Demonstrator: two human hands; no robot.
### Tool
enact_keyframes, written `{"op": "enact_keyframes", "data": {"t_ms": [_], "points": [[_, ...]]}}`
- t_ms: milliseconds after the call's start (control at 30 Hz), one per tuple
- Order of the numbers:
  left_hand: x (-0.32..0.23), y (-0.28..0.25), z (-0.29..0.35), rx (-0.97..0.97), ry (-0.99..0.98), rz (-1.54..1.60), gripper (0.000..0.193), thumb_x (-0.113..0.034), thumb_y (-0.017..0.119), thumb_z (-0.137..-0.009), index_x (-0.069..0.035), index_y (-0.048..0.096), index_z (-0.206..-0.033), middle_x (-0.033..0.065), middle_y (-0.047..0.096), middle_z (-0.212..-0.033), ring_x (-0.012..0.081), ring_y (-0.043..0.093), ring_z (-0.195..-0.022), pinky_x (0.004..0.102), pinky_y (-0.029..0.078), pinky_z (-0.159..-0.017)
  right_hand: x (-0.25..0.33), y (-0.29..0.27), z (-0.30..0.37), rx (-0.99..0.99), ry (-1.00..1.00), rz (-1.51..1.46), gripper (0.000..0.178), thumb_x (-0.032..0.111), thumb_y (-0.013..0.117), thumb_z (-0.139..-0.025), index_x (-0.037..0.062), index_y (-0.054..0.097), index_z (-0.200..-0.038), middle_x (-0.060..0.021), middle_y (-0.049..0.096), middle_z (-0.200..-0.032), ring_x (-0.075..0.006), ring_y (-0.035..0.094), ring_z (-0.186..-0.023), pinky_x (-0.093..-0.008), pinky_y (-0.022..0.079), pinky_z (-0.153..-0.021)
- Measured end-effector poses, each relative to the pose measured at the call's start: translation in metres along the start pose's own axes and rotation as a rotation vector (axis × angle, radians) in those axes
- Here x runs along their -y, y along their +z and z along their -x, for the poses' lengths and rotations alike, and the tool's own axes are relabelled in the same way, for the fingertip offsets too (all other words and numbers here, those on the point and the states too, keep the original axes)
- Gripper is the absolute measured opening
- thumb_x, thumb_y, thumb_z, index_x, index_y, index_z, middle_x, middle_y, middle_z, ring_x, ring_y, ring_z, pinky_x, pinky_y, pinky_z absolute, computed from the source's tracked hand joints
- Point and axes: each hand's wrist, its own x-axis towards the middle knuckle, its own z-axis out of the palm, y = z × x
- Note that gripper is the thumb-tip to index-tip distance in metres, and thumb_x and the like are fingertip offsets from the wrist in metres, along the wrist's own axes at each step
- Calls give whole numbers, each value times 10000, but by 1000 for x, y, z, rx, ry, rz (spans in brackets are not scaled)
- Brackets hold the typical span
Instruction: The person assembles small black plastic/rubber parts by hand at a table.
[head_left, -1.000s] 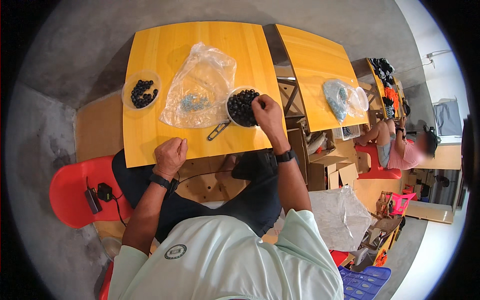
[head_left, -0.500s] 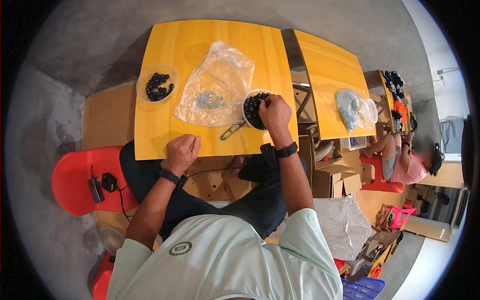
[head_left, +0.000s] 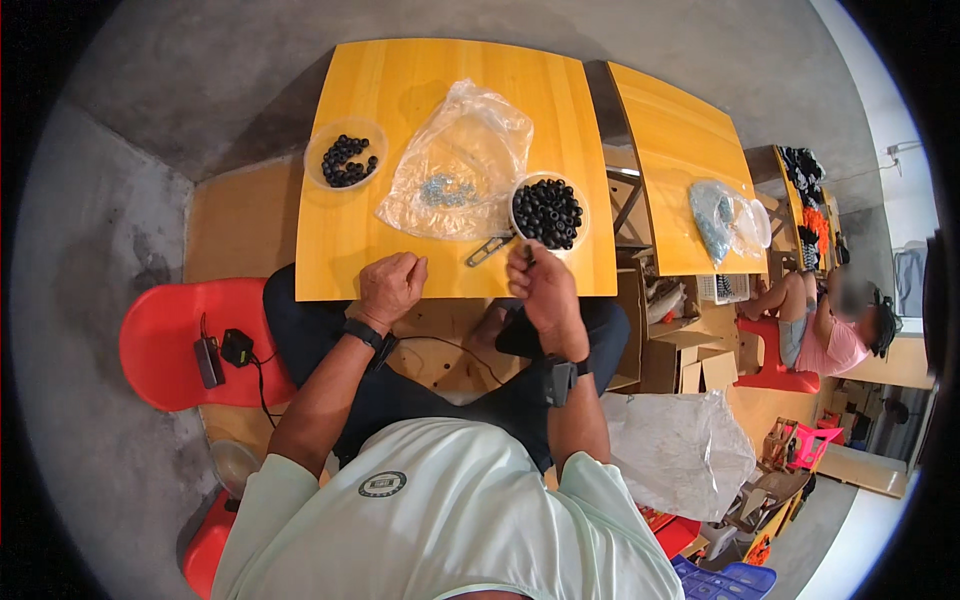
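My right hand [head_left: 545, 292] is closed in a pinch just below the white bowl [head_left: 517, 225]. A small dark piece shows at its fingertips, looking like one of the round black beads [head_left: 548, 212] heaped in that bowl. My left hand [head_left: 392, 287] rests at the table's near edge, its fingers curled closed; whatever they hold, if anything, is hidden. Beside the bowl lies a grey metal strip with a slot [head_left: 488, 251]. A clear plastic bag [head_left: 465, 150], with small silvery pieces [head_left: 447, 190] inside, lies in the middle of the yellow table [head_left: 345, 240].
A clear tub [head_left: 318, 172] at the far left holds more black beads. To the right stands a second yellow table [head_left: 680, 130] bearing a bag of pale pieces [head_left: 713, 222]. A red chair [head_left: 160, 345] is at my left. Another person [head_left: 835, 340] sits at far right.
My right hand has come out of the bowl of black beads and drawn back toward me, to the table's near edge. My left hand stays closed near that edge. The whole view has shifted slightly.
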Motion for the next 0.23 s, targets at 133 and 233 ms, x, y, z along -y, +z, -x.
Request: {"op": "enact_keyframes", "data": {"t_ms": [133,233], "points": [[-2,-4,0,33,-34,-22,221,-139,681,-894,-64,580,-712,130,573,-634,326,603,-585,417,456,-524,-29,7,5,131,74,-132,168,291,504,-1012,129,519,-968,11,446,-851,-89,376,-677,-220,303,-563],[-2,-6,1,49,-38,-32,265,-184,680,-910,-59,574,-702,146,585,-640,330,622,-606,425,474,-542,-41,13,2,64,55,31,192,298,522,-1014,107,527,-992,2,465,-867,-89,399,-700,-224,313,-564]]}}
